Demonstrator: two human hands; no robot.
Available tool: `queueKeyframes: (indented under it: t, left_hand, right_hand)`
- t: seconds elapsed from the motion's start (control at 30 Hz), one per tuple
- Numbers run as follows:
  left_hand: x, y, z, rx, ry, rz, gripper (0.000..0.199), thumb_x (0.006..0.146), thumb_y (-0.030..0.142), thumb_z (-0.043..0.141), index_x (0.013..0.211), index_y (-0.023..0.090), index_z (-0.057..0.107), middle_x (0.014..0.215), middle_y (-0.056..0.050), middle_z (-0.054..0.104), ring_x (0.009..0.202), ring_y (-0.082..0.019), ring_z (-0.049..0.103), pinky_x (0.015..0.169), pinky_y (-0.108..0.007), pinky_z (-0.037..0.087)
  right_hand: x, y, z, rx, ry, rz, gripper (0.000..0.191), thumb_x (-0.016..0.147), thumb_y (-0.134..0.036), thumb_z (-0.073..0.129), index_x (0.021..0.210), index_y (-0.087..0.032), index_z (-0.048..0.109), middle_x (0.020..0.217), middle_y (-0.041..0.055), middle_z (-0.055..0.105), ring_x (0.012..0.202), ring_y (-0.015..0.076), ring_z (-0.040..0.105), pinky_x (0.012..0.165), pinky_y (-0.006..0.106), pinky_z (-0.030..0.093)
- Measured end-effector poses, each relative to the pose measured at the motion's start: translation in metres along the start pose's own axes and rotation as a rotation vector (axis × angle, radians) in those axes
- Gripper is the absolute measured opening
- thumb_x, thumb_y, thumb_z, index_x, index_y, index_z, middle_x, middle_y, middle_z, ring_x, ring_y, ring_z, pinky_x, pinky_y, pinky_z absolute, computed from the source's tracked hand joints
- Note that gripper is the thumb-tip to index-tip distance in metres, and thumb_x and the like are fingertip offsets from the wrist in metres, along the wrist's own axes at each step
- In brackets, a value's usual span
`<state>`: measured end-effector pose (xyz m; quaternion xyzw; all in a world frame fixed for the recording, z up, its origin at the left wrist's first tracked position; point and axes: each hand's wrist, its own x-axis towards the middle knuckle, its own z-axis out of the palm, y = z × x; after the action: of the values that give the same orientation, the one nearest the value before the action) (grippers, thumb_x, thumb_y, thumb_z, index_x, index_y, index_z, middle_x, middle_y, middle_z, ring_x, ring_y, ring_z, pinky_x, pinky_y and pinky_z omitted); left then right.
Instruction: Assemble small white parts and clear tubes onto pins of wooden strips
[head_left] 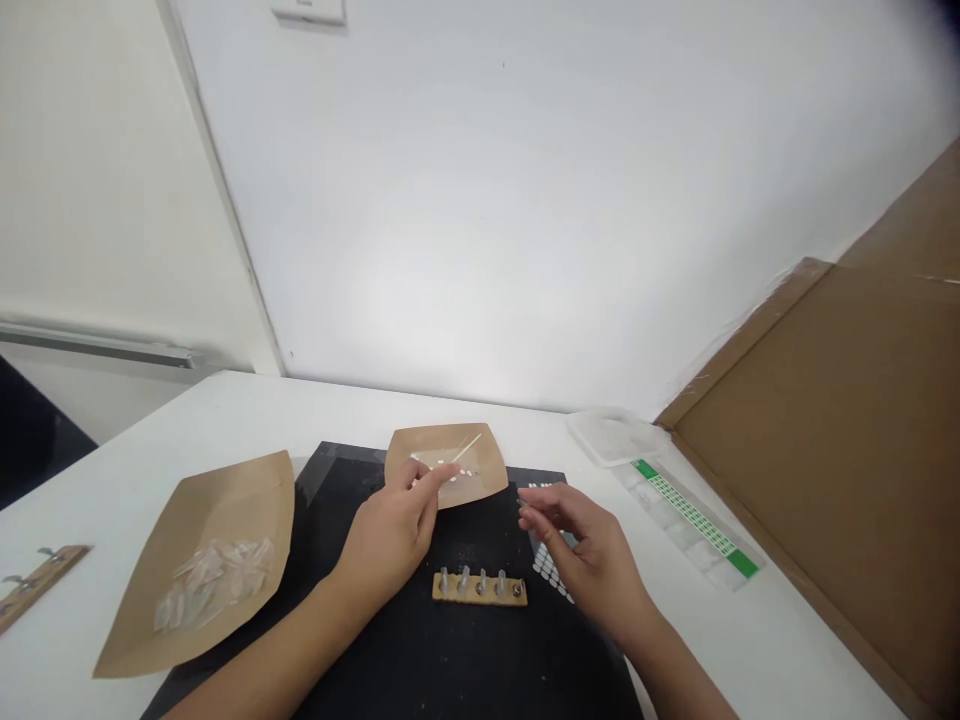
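item: wooden strip (491, 599), short, lying near centre on the black mat (480, 660); see-through pegs (465, 579) standing along it, metal fitting (517, 590) at right end. handling, as judged: light, stiff; pegs probably smooth, slippery and easily knocked. best hold: by the strip's two ends or long edges, clear of the pegs.

left hand (390, 525): reaching over the far paper tray (420, 441), beside the thin white stick (469, 446); whether the fingers grasp the stick cannot be told.

right hand (596, 560): thumb and forefinger pinched on a small piece (523, 502), just right of the far tray; too small to identify. probably very light, easily dropped; suits a fingertip hold.

far tray, contents: small white ovals (466, 473); likely light and thin.

right, partly behind the right hand: more white ovals in rows (546, 565).

left: larger paper tray (255, 490), see-through plastic pieces (217, 580) heaped within; second wooden strip (45, 578) at far left edge.

right: green-printed strip (697, 520); cardboard (840, 450).
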<state>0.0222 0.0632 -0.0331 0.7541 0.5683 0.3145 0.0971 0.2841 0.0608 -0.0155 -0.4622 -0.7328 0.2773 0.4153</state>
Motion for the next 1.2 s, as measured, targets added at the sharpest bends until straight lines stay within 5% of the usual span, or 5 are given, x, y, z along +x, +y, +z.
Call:
queueKeyframes:
  t: [0.13, 0.43, 0.7, 0.9, 1.2]
  left_hand:
    - [0.000, -0.001, -0.003, 0.202, -0.127, 0.031, 0.033, 0.105, 0.028, 0.044, 0.125, 0.031, 0.070, 0.116, -0.007, 0.066, 0.080, -0.019, 0.071, 0.066, -0.027, 0.051]
    - [0.000, -0.005, -0.005, 0.426, -0.231, 0.019, 0.031, 0.105, 0.027, 0.047, 0.114, 0.032, 0.076, 0.109, -0.008, 0.066, 0.101, -0.026, 0.068, 0.069, -0.027, 0.051]
    - [-0.004, 0.001, -0.007, 0.404, -0.259, 0.031, 0.052, 0.099, 0.012, 0.047, 0.135, 0.042, 0.069, 0.113, -0.007, 0.071, 0.095, -0.025, 0.071, 0.072, -0.029, 0.052]
    - [-0.006, 0.004, -0.007, 0.397, -0.310, 0.067, 0.046, 0.099, 0.014, 0.050, 0.126, 0.042, 0.074, 0.113, -0.005, 0.072, 0.089, -0.025, 0.074, 0.071, -0.030, 0.052]
    - [-0.003, 0.007, -0.012, 0.310, -0.329, 0.087, 0.030, 0.104, 0.030, 0.055, 0.118, 0.043, 0.078, 0.104, -0.003, 0.074, 0.083, -0.025, 0.074, 0.069, -0.032, 0.053]
  right_hand:
    - [-0.002, -0.001, 0.005, -0.043, -0.003, -0.009, 0.023, 0.105, -0.039, 0.058, 0.117, -0.026, 0.073, 0.096, 0.0064, 0.073, 0.084, 0.0213, 0.074, 0.076, 0.034, 0.063]
    - [-0.004, 0.006, 0.015, 0.088, 0.077, 0.085, 0.029, 0.107, -0.044, 0.053, 0.113, -0.025, 0.075, 0.089, 0.0057, 0.074, 0.077, 0.0201, 0.073, 0.071, 0.032, 0.062]
    - [0.002, 0.007, 0.000, 0.170, 0.165, 0.177, 0.031, 0.098, -0.049, 0.067, 0.110, -0.022, 0.075, 0.083, 0.0062, 0.077, 0.077, 0.0216, 0.074, 0.072, 0.033, 0.062]
    - [0.005, 0.005, 0.008, 0.321, 0.124, 0.244, 0.036, 0.089, -0.050, 0.078, 0.108, -0.020, 0.076, 0.097, 0.0094, 0.079, 0.092, 0.0258, 0.078, 0.067, 0.031, 0.062]
    - [0.002, 0.007, 0.012, 0.252, 0.114, 0.249, 0.036, 0.094, -0.053, 0.071, 0.106, -0.020, 0.076, 0.089, 0.0079, 0.079, 0.082, 0.0227, 0.074, 0.061, 0.029, 0.057]
